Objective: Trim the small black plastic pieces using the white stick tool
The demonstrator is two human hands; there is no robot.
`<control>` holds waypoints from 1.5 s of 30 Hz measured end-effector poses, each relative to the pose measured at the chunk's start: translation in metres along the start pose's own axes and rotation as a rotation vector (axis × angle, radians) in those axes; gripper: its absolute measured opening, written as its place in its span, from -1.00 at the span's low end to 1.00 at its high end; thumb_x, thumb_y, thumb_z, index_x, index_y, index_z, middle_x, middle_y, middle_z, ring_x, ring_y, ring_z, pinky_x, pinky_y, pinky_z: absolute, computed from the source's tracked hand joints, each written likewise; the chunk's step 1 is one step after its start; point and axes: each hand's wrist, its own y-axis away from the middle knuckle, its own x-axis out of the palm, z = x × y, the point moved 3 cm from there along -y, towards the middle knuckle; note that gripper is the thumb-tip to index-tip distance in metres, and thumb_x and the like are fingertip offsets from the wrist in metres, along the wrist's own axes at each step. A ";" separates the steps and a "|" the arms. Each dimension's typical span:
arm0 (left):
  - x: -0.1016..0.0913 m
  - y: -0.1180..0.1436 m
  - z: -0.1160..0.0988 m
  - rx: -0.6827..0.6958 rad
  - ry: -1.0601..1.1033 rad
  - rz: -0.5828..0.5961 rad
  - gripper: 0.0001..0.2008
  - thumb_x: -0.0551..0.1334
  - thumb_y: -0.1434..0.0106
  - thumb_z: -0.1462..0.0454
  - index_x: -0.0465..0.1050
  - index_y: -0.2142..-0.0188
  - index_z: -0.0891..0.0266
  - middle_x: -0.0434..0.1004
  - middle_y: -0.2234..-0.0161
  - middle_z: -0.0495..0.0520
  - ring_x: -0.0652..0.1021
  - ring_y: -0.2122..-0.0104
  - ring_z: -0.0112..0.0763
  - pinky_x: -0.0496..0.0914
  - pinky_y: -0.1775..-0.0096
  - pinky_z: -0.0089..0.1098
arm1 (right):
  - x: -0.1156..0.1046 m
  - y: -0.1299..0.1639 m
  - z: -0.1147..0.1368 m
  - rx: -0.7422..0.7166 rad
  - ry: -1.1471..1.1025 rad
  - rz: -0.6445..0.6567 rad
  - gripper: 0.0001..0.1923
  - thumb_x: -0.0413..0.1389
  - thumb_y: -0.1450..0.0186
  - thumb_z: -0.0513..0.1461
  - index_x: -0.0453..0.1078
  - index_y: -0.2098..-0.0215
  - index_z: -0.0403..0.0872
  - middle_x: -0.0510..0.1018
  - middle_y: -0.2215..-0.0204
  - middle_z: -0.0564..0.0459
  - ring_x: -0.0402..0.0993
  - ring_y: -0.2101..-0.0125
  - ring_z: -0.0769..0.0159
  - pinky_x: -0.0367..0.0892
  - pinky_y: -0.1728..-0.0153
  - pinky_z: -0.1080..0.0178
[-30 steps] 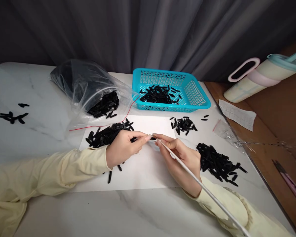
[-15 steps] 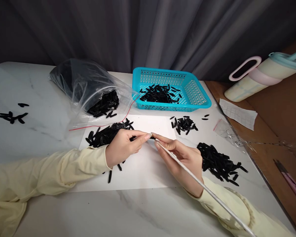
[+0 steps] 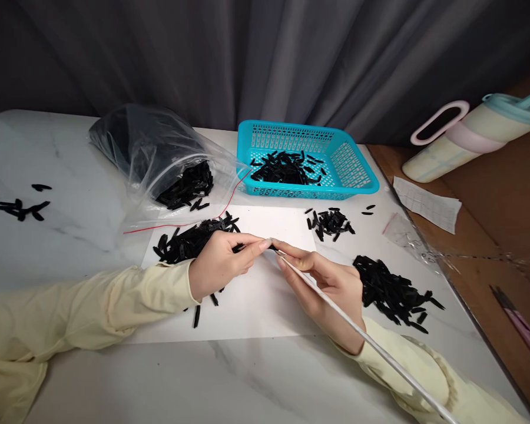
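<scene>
My left hand (image 3: 227, 259) is closed in a pinch on a small black strip (image 3: 272, 247), mostly hidden by the fingertips. Facing it, my right hand (image 3: 324, 285) pinches a long, thin white stick (image 3: 371, 338) that runs back over the right sleeve. The stick's upper end meets the black strip between both sets of fingertips. Under my left hand a heap of similar black strips (image 3: 181, 244) lies on a white sheet (image 3: 265, 315). Another heap (image 3: 391, 291) sits just right of my right hand, and a smaller pile (image 3: 331, 224) lies beyond it.
A blue perforated basket (image 3: 357, 188) with black strips stands at the back, beside an open clear bag (image 3: 159, 141) of more strips. To the right are a tumbler (image 3: 463, 141), a paper slip (image 3: 428, 203), a small plastic bag (image 3: 406, 235) and a pink-handled tool (image 3: 523, 327).
The white stick has shifted very slightly at my right fingertips. Both hands otherwise keep the same place and grip.
</scene>
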 end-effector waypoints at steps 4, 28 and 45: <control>0.000 0.000 -0.001 0.010 -0.019 -0.002 -0.74 0.17 -0.19 0.19 0.50 0.37 0.39 0.02 0.74 -0.18 0.09 0.71 -0.67 0.00 0.67 -0.55 | 0.000 0.000 0.001 -0.016 0.048 -0.007 -0.77 0.10 -0.20 -0.38 0.24 0.56 -0.04 0.58 0.21 -0.03 0.56 0.27 0.21 0.49 0.22 0.24; 0.005 -0.002 -0.004 0.076 -0.244 -0.080 -0.72 0.15 -0.20 0.19 0.43 0.54 0.34 0.11 0.74 -0.17 0.15 0.70 -0.66 0.04 0.66 -0.55 | 0.010 0.010 -0.006 -0.459 0.431 0.013 -0.81 0.03 -0.27 -0.43 0.28 0.17 -0.10 0.53 0.15 -0.07 0.52 0.19 0.28 0.47 0.20 0.35; 0.004 -0.001 -0.004 0.017 -0.243 -0.063 -0.72 0.16 -0.17 0.16 0.46 0.49 0.35 0.12 0.75 -0.15 0.15 0.71 -0.63 0.05 0.66 -0.53 | 0.002 0.002 -0.006 -0.202 0.373 -0.077 -0.89 0.02 -0.28 -0.37 0.32 0.31 -0.06 0.56 0.19 -0.02 0.56 0.35 0.30 0.45 0.30 0.32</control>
